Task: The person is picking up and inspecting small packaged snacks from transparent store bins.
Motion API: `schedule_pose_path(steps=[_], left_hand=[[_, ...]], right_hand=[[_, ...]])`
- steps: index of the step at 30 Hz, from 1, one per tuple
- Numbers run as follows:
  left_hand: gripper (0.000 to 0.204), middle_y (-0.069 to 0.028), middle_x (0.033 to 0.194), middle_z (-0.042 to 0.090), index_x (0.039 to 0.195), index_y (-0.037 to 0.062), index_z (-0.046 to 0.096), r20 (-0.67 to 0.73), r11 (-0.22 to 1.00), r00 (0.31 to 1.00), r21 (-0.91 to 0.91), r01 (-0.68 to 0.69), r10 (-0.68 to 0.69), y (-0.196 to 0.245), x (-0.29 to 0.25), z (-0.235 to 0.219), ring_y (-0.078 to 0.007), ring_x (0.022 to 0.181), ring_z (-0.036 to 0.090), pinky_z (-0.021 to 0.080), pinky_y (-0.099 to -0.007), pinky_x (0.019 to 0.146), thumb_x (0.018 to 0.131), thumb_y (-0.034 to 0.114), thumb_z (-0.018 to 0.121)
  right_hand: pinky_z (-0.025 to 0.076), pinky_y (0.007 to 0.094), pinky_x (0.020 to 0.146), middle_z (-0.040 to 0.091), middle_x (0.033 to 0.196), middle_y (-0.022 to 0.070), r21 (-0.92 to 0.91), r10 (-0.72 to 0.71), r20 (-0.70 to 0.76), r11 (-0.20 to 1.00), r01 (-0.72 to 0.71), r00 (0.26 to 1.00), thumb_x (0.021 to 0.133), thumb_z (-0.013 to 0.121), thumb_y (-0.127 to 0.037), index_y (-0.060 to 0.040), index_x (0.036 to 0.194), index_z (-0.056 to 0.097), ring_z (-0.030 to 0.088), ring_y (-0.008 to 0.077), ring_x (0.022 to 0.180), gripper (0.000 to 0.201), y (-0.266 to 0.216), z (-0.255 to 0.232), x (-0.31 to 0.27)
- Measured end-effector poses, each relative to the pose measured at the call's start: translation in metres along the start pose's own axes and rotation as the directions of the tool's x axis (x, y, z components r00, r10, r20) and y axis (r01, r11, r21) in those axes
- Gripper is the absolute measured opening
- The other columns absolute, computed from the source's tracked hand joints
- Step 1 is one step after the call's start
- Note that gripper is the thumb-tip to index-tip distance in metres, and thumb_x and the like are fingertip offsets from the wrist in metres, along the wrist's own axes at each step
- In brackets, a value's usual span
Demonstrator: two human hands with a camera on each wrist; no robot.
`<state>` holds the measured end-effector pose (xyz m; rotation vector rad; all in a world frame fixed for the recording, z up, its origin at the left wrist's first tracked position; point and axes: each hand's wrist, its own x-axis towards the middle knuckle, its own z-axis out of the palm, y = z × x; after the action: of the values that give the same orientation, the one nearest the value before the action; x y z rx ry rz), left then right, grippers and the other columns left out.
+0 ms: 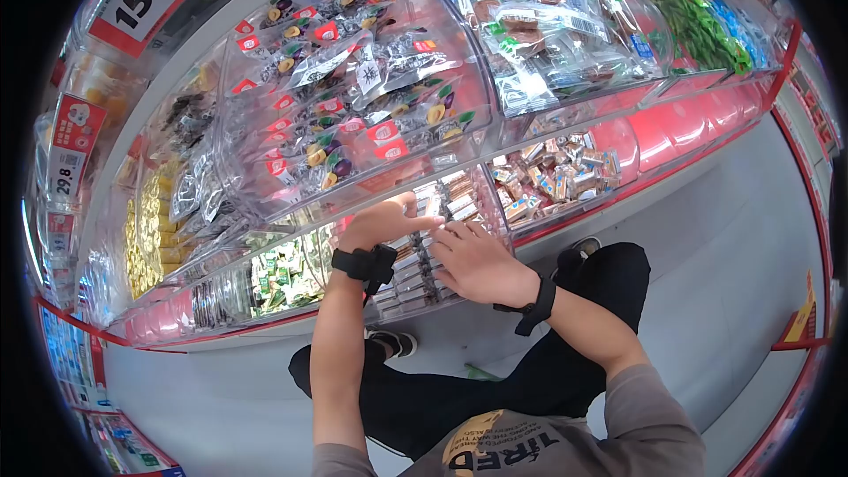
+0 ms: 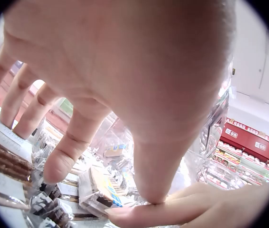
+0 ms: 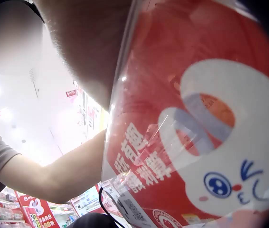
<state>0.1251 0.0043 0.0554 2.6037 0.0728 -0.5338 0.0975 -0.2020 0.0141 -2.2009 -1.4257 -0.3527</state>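
Note:
In the head view my left hand (image 1: 384, 223) reaches into a lower clear bin of individually wrapped snack bars (image 1: 411, 278). The left wrist view shows its fingers (image 2: 32, 111) spread and pointing down, with fingertips among the wrapped bars. A small wrapped bar (image 2: 96, 190) lies tilted below its forefinger and thumb. My right hand (image 1: 481, 261) is beside it, palm down over the same bin, with loosely bent fingers. One finger of the right hand (image 2: 210, 206) meets the left thumb tip near that tilted bar. The right palm is hidden.
Overhead, an upper tray (image 1: 353, 185) of bagged plums overhangs the bin. Small wrapped sweets (image 1: 556, 177) fill the compartment at right, green packets (image 1: 287, 274) the one at left. A red sign with a white rabbit (image 3: 220, 137) stands close to the right wrist camera.

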Motion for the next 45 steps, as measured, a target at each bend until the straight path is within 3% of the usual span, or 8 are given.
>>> schedule_pose_path(steps=[10,16,22,26,29,37,42,45], left_hand=[[0.053,-0.0127,0.076,0.060,0.090,0.0099,0.053,0.014,0.997,1.000,-0.071,-0.010,0.011,-0.011,0.008,0.002,-0.0206,0.073,0.057,0.043,-0.0341,0.069,0.073,0.058,0.069],[0.051,-0.0108,0.071,0.057,0.089,0.0077,0.054,-0.337,0.972,0.914,0.128,-0.194,0.227,-0.009,0.010,0.026,-0.0214,0.072,0.056,0.044,-0.0356,0.068,0.076,0.056,0.067],[0.045,-0.0106,0.074,0.058,0.089,0.0045,0.056,-0.092,0.996,0.996,-0.086,0.009,-0.017,-0.009,0.009,0.007,-0.0205,0.072,0.055,0.044,-0.0349,0.070,0.082,0.049,0.063],[0.032,-0.0105,0.081,0.065,0.104,0.0112,0.064,-0.385,0.976,0.903,-0.018,-0.215,0.192,-0.037,0.023,0.016,-0.0198,0.076,0.062,0.047,-0.0349,0.071,0.087,0.037,0.059],[0.020,-0.0119,0.077,0.066,0.091,0.0104,0.066,-0.427,0.800,0.799,0.590,-0.109,0.423,-0.095,0.059,0.038,-0.0252,0.071,0.063,0.048,-0.0387,0.067,0.091,0.026,0.053],[0.046,-0.0047,0.102,0.069,0.109,0.0141,0.067,-0.313,0.906,0.858,-0.029,0.421,-0.408,-0.085,0.059,0.022,-0.0210,0.097,0.061,0.042,-0.0312,0.088,0.088,0.052,0.053],[0.066,-0.0121,0.125,0.058,0.119,0.0132,0.062,-0.159,0.928,0.930,-0.235,0.290,-0.331,-0.095,0.030,0.021,-0.0279,0.117,0.052,0.038,-0.0364,0.097,0.076,0.063,0.058],[0.066,-0.0119,0.123,0.060,0.121,0.0109,0.061,-0.063,0.812,0.820,-0.205,0.547,-0.568,-0.070,0.040,0.016,-0.0242,0.116,0.053,0.040,-0.0333,0.094,0.076,0.059,0.061]], right_hand=[[0.040,0.0373,0.091,0.056,0.118,0.0158,0.040,-0.038,0.013,0.998,0.038,0.999,0.079,0.064,-0.023,-0.0007,0.099,0.058,0.051,0.0264,0.114,0.030,0.004,0.007,-0.004],[0.040,0.0375,0.089,0.056,0.114,0.0153,0.058,-0.023,0.030,0.998,0.021,0.999,0.080,0.064,-0.023,-0.0011,0.098,0.058,0.052,0.0265,0.110,0.029,0.004,0.008,-0.004],[0.040,0.0369,0.088,0.056,0.109,0.0133,0.072,-0.021,0.006,0.997,0.021,1.000,0.079,0.064,-0.020,-0.0011,0.095,0.058,0.052,0.0264,0.107,0.026,0.003,0.005,-0.004],[0.040,0.0368,0.087,0.055,0.106,0.0123,0.095,-0.013,0.014,0.995,0.011,1.000,0.078,0.064,-0.018,-0.0009,0.094,0.058,0.052,0.0259,0.106,0.024,0.002,0.004,-0.002],[0.039,0.0379,0.091,0.054,0.115,0.0137,0.123,0.022,0.085,0.992,-0.033,0.996,0.078,0.065,-0.017,-0.0013,0.101,0.056,0.051,0.0275,0.112,0.029,0.002,0.002,-0.003],[0.040,0.0372,0.088,0.055,0.108,0.0128,0.107,-0.003,0.019,0.994,0.001,1.000,0.078,0.064,-0.017,-0.0015,0.094,0.057,0.052,0.0262,0.107,0.023,0.003,0.006,-0.003],[0.039,0.0381,0.091,0.055,0.117,0.0140,0.137,0.041,0.136,0.989,-0.060,0.990,0.080,0.063,-0.017,-0.0010,0.101,0.056,0.050,0.0273,0.113,0.027,0.002,0.000,-0.003],[0.039,0.0378,0.090,0.055,0.116,0.0136,0.126,0.031,0.126,0.991,-0.047,0.992,0.080,0.062,-0.017,-0.0008,0.100,0.056,0.050,0.0268,0.112,0.026,0.002,0.002,-0.004]])
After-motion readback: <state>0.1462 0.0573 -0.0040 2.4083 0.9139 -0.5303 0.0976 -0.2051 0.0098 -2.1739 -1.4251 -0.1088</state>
